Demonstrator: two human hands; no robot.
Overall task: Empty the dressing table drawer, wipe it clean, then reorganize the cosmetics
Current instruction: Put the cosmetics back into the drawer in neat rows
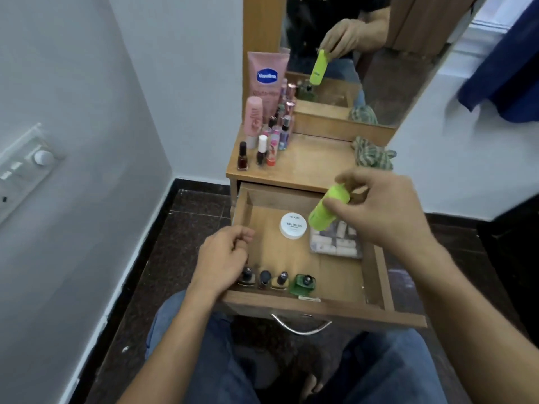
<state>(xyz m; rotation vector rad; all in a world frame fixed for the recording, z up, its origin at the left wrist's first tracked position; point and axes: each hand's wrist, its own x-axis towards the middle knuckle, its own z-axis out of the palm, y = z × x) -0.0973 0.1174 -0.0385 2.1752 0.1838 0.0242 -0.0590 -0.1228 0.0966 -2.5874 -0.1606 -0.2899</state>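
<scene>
The wooden drawer (376,266) is pulled out over my lap. My right hand (382,211) grips a lime green tube (326,208) above the drawer's back right part. My left hand (224,258) rests over the drawer's left side, fingers curled, holding nothing I can see. Inside lie a white round nail polish remover tub (293,225), a clear box of small cosmetics (335,243), three dark-capped nail polish bottles (265,279) along the front, and a green bottle (303,284).
On the table top (306,164) stand a pink Vaseline tube (267,80), a smaller pink tube (253,118), several small bottles (274,138) and a checked cloth (372,156). A mirror (350,68) rises behind. A wall switchboard (26,170) is on the left.
</scene>
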